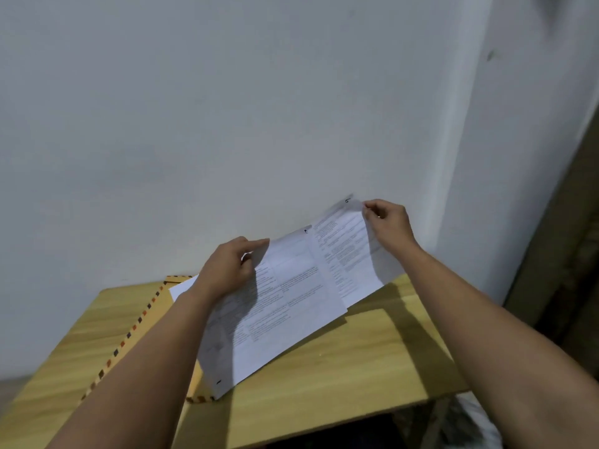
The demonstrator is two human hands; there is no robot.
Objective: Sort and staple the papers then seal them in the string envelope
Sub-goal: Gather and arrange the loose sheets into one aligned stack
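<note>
White printed papers (pixel 291 296) are fanned out between two bare hands above a wooden table (pixel 340 377). The right hand (pixel 387 223) pinches the upper corner of the rearmost sheet between thumb and curled fingers, close to a handwritten number at that sheet's top edge. The left hand (pixel 228 270) grips the left side of the fan, fingers folded round the sheets and the forefinger stretched along the top edge of one page. The sheets overlap like a spread of cards, slanting from the lower left up to the right, and their lower edges rest on or hang just over the table. Beneath them, on the left half of the table, lies a brown envelope (pixel 155 306) with a striped red-and-dark border, partly covered by the left forearm and by the papers. A pale wall (pixel 227 124) rises directly behind the table.
</note>
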